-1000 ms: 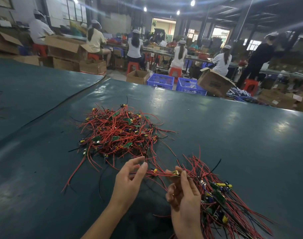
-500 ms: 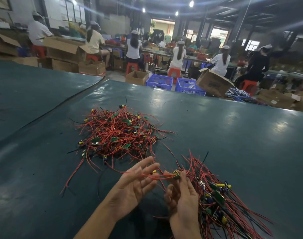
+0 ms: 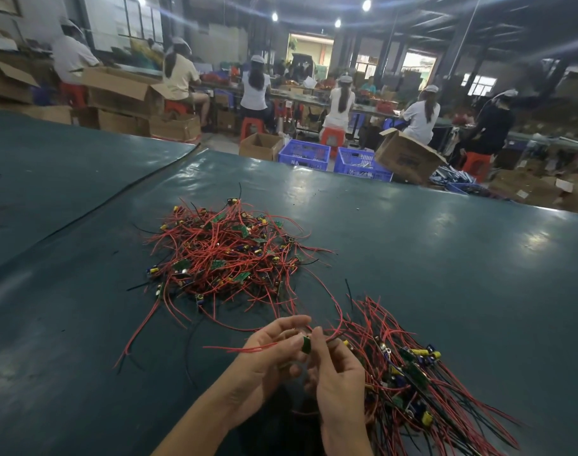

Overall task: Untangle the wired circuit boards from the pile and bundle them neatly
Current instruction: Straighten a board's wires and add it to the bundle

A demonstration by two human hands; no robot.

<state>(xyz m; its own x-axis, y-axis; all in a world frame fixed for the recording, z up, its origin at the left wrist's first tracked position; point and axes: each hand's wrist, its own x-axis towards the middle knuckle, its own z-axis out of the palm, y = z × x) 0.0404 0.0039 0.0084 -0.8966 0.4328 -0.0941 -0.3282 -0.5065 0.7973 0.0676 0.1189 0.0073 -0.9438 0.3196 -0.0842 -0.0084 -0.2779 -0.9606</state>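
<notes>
Left hand (image 3: pixel 268 355) was curled in, pinching the red wires (image 3: pixel 245 349); right hand (image 3: pixel 338 376) pinched the little green board (image 3: pixel 305 343) held up between the two. Touching the right hand's far side lay the bundle (image 3: pixel 412 373). Beyond both hands, the tangled pile (image 3: pixel 225 258) sat on the dark table (image 3: pixel 445 258).

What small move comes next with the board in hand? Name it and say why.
Probably lift the circuit board toward the bundle on the right: both the left hand and right hand pinch it, but one red wire loops back toward the tangled pile.
</notes>
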